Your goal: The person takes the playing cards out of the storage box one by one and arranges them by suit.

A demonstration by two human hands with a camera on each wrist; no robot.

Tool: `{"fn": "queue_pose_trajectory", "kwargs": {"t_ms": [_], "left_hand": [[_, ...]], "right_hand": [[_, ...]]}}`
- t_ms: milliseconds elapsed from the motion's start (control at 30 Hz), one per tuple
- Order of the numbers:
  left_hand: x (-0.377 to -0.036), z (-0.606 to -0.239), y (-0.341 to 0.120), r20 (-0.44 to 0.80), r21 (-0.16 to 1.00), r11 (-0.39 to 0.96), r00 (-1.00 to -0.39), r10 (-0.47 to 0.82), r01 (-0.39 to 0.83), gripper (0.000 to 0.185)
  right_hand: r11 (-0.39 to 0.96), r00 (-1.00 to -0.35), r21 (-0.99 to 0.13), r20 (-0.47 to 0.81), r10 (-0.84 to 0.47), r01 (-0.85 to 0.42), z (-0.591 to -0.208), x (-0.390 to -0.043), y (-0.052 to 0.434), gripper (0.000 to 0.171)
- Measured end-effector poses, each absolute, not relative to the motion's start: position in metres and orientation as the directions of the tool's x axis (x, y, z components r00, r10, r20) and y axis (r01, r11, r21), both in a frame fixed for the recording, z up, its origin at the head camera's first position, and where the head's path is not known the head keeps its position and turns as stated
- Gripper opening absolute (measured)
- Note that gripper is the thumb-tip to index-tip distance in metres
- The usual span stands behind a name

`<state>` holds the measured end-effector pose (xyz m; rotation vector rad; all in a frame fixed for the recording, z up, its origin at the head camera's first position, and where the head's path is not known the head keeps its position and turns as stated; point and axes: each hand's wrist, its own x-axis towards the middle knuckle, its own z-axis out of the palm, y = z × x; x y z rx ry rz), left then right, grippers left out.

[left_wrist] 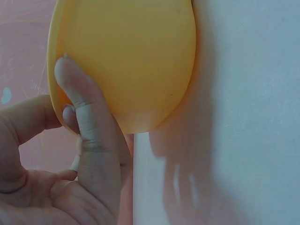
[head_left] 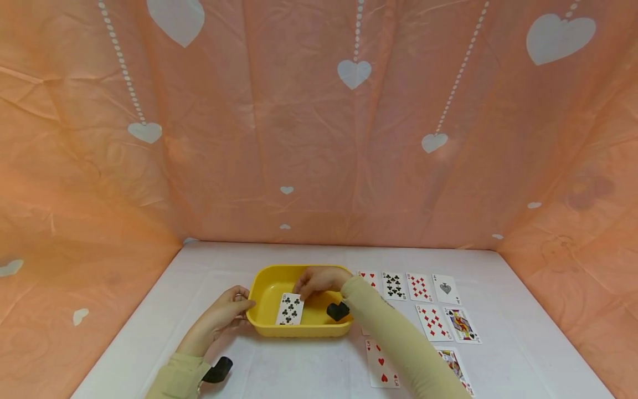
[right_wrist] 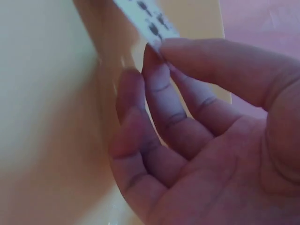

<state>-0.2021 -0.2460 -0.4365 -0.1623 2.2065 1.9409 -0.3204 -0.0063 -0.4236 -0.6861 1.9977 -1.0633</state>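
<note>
Head view alone takes in the whole scene: a white table (head_left: 309,371) inside a peach backdrop (head_left: 299,138) printed with white hearts, a yellow tray (head_left: 264,321) near the table's middle, and a spread of face-up playing cards (head_left: 433,321) lying to the tray's right. From here the card of clubs (head_left: 289,308) shows its full face, tilted inside the tray.

The left wrist view adds the tray's smooth outer wall (left_wrist: 136,61) seen close, with the left hand (head_left: 222,316) at its left end: the fingers (left_wrist: 84,117) lie against the wall and the thumb curls in over the rim, so the hand grips the tray's edge.

The right wrist view gives the pinch itself, which the head view hides behind the knuckles. The right hand (head_left: 319,280) reaches over the tray's far rim, and its thumb and fingertips (right_wrist: 157,77) nip the card's corner (right_wrist: 150,21), the other fingers loosely curled below.
</note>
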Motion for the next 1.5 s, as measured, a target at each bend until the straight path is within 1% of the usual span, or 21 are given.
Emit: {"fn": "queue_pose_trajectory", "kwargs": {"t_ms": [200,267,400,600,800,1000,1167,1333,1500], "left_hand": [[-0.202,-0.436,-0.246,-0.216,0.969,0.132,-0.975,0.060,-0.207,0.024],[-0.202,-0.436,-0.245,-0.213,0.971,0.129,-0.974,0.070,-0.203,0.024],[-0.201,-0.436,-0.246,-0.199,0.973,0.134,-0.976,0.085,-0.187,0.025],[-0.200,-0.434,-0.247,-0.197,0.971,0.150,-0.977,0.080,-0.184,0.026],[-0.200,-0.434,-0.246,-0.192,0.973,0.145,-0.978,0.084,-0.179,0.024],[-0.199,-0.433,-0.246,-0.202,0.969,0.159,-0.976,0.079,-0.187,0.024],[-0.198,-0.434,-0.246,-0.205,0.967,0.165,-0.977,0.065,-0.192,0.026],[-0.200,-0.435,-0.247,-0.199,0.970,0.162,-0.976,0.085,-0.184,0.027],[-0.201,-0.436,-0.246,-0.192,0.973,0.150,-0.977,0.097,-0.176,0.028]], "right_hand": [[0.494,-0.563,-0.868,-0.383,-0.732,-0.053,-0.424,-0.318,-0.006,0.014],[0.486,-0.571,-0.873,-0.377,-0.729,-0.045,-0.422,-0.318,-0.005,0.014],[0.455,-0.610,-0.890,-0.338,-0.717,-0.042,-0.414,-0.320,0.001,0.015],[0.358,-0.640,-0.934,-0.280,-0.715,0.008,-0.394,-0.323,0.019,0.017],[0.273,-0.699,-0.962,-0.193,-0.689,-0.003,-0.375,-0.321,0.048,0.023],[0.226,-0.765,-0.974,-0.122,-0.633,-0.031,-0.365,-0.313,0.082,0.026],[0.218,-0.790,-0.975,-0.096,-0.605,-0.048,-0.366,-0.310,0.114,0.027],[0.237,-0.814,-0.969,-0.080,-0.576,-0.073,-0.370,-0.306,0.146,0.027],[0.275,-0.839,-0.959,-0.094,-0.537,-0.068,-0.381,-0.301,0.176,0.027]]}}
